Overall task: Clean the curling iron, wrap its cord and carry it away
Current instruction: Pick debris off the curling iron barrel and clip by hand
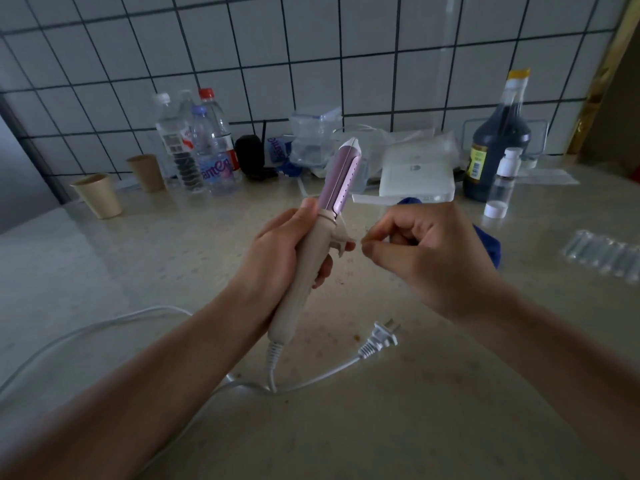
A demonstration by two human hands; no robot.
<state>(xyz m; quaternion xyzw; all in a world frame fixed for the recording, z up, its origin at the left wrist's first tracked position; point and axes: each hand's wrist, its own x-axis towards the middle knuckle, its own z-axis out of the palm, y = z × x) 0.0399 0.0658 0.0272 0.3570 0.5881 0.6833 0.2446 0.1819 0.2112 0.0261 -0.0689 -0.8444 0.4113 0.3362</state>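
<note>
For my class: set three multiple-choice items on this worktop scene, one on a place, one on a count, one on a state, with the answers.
1. Where is the plug? A in a wall socket; B on the countertop; C in a drawer.
2. How many paper cups stand at the left? A one; B four; C two.
3. How is the cord of the curling iron? A loose on the countertop; B wound round the handle; C tied in a knot.
Answers: 1 B, its prongs lie bare on the surface. 2 C, both stand near the bottles. 3 A, it trails in slack loops.
</note>
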